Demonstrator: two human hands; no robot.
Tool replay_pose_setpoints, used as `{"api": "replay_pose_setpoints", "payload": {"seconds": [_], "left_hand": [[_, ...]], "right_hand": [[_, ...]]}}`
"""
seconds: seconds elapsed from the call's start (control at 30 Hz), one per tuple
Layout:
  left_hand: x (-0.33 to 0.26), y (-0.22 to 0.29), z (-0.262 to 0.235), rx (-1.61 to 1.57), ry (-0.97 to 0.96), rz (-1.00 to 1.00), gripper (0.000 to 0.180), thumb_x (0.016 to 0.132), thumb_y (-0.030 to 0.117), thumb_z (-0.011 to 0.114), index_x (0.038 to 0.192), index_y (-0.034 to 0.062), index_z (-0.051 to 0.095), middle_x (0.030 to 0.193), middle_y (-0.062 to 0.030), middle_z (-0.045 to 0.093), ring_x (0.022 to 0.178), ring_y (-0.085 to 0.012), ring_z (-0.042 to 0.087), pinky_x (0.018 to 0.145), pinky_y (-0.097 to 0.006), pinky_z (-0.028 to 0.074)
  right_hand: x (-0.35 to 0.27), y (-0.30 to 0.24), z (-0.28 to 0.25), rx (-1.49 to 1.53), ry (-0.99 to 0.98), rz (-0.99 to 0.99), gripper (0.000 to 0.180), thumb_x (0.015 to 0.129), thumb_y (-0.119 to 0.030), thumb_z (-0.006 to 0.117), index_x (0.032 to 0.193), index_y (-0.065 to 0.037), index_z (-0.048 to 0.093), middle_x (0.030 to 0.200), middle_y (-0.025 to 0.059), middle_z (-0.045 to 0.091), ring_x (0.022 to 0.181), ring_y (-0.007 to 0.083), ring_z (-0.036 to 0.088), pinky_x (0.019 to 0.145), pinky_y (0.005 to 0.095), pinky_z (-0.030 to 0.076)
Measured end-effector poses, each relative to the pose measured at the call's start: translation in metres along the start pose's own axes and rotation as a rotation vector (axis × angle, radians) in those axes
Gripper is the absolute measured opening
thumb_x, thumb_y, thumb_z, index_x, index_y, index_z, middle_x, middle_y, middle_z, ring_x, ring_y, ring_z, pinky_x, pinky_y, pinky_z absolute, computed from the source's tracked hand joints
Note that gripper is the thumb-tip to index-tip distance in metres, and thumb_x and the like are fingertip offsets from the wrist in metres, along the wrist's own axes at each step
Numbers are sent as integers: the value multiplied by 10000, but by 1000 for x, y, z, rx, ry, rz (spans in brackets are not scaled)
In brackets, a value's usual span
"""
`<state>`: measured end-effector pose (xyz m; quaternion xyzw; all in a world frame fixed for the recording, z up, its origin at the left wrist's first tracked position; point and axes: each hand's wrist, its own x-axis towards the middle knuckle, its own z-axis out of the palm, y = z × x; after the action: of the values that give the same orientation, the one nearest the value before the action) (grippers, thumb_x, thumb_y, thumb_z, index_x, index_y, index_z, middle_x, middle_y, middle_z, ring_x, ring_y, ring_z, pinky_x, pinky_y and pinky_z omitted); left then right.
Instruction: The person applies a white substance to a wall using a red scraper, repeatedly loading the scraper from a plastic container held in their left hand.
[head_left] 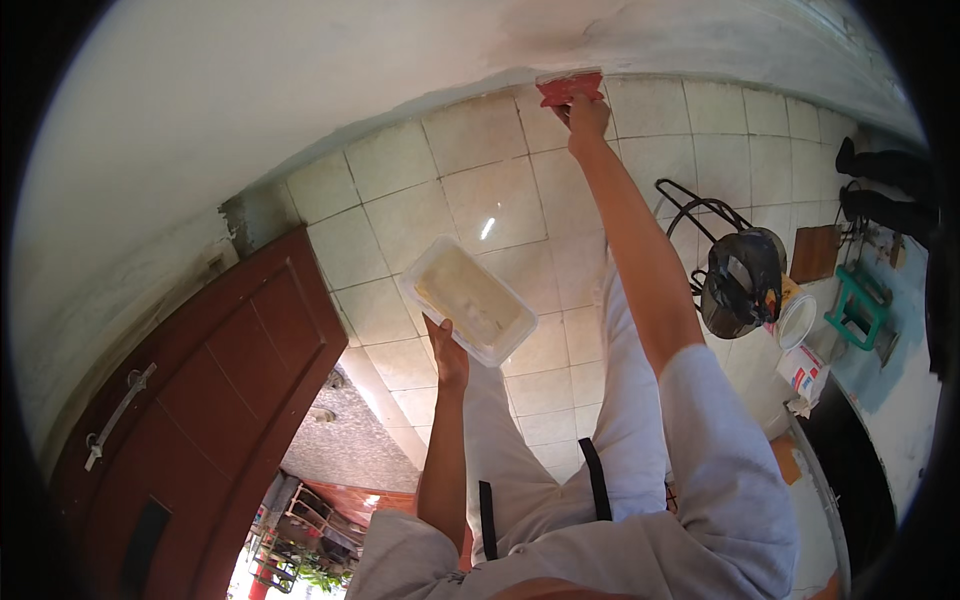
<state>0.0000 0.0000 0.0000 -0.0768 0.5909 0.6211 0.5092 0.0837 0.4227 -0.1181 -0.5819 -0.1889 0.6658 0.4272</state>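
We count one red scraper [570, 88], up at the foot of the pale wall [300, 90]; can't tell if its blade touches. Our right hand [587, 120] grips it, arm outstretched. One translucent tub [512, 345], pale stuff inside, sits in our left hand [447, 355], fingers clasping its near-left side, over the tiled floor [575, 205]. Right of the arm, clutter: one black bag [742, 285] against a black tubular frame [690, 205], one white bucket [797, 320], one red-and-white box [805, 370], one green stool [858, 308] (partly hidden). One brown door [230, 380] blocks the left side.
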Motion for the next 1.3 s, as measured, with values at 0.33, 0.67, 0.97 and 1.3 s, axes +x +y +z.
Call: {"api": "replay_pose_setpoints", "payload": {"seconds": [0.33,0.67,0.97,1.3], "left_hand": [[-4,2,-24,43,45,-1,891,887,363,626,1569,118,109,1550,-90,270,1427,-260,275,1169,-416,214],[8,-10,-23,120,66,-3,910,853,438,628,1562,161,130,1533,-103,295,1420,-305,299,1159,-484,272],[43,-49,-11,11,-17,62,910,861,341,646,1566,110,118,1548,-96,285,1434,-262,267,1174,-410,212],[1,-31,12,68,-28,-59,867,848,401,647,1546,169,189,1498,-79,350,1388,-295,352,1140,-470,310]], "right_hand": [[-67,9,134,-355,211,-476,103,813,-93,639,873,-20,598,848,127,676,800,272,664,738,357,521],[-20,75,19,-53,64,23,152,892,-111,601,1015,-30,640,924,70,667,757,141,653,606,263,548],[119,53,-34,-48,61,-61,173,908,-120,590,1045,-22,627,886,86,691,727,173,657,601,283,513],[-81,-9,60,-139,-109,-260,136,863,-129,661,945,-21,674,879,59,686,770,135,635,688,289,530]]}}
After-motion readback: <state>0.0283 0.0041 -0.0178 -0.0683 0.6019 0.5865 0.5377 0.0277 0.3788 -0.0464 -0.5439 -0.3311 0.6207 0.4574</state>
